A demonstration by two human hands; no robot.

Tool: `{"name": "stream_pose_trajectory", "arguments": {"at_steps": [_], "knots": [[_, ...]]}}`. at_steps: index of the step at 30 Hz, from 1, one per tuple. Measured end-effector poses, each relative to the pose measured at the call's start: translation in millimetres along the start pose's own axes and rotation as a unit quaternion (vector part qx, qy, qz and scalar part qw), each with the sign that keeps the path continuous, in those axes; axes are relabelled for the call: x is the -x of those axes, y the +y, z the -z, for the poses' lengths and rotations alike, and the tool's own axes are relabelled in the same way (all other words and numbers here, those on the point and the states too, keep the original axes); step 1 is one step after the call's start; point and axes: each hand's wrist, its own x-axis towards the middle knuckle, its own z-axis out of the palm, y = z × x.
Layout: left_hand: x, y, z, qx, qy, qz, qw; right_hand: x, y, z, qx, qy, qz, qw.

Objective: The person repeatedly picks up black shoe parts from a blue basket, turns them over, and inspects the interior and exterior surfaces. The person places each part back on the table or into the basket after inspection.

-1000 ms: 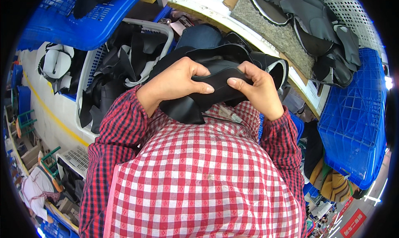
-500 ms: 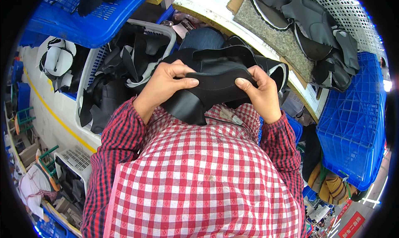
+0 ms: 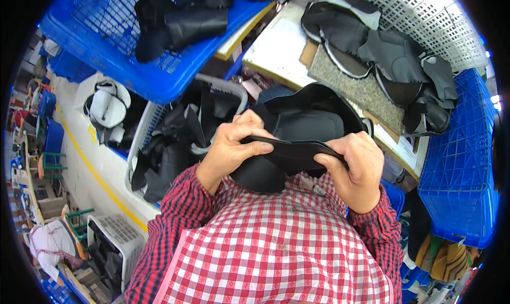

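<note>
Between my two hands I hold a black shoe upper of leather-like material, over my checked apron. My left hand pinches its near edge between thumb and fingers. On the other end of that same edge, my right hand has its thumb below and bent fingers above. The edge is stretched between the hands, and the upper's inner side shows beyond it, with a raised curved wall at the far side. A flap of the piece hangs down below my left hand.
To the left, a grey basket holds many black pieces. A blue crate with black uppers stands at far left. More uppers lie on the white table at far right, near a white basket and blue crates.
The upper has tilted, so its inner side now shows beyond the held edge. My right hand's fingers have curled further round it. The whole view has shifted, showing more of the far blue crate.
</note>
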Motion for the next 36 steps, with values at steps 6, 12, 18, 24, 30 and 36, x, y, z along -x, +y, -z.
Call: {"name": "stream_pose_trajectory", "arguments": {"at_steps": [6,12,18,24,30,36], "knots": [[-26.2,47.1,70.8,-0.099,0.242,-0.055,0.964,14.9,43.2,18.7,-0.054,0.123,-0.185,0.974],[-158.8,169.4,180.6,-0.53,0.385,-0.187,0.732,93.1,100.7,25.6,0.08,0.145,-0.305,0.938],[-183.3,73.0,19.3,-0.374,0.023,-0.253,0.892,104.6,121.3,-1.8,0.056,0.075,-0.465,0.881],[-109.1,34.2,-49.1,-0.134,-0.043,0.04,0.989,72.0,78.3,69.4,0.154,0.127,-0.173,0.965],[-94.3,62.9,-50.7,-0.146,-0.181,-0.06,0.971,52.8,70.1,96.2,0.011,0.361,-0.193,0.912],[-74.1,75.1,-87.8,-0.266,-0.13,-0.173,0.939,31.1,111.4,41.6,0.014,0.483,-0.119,0.868]]}}
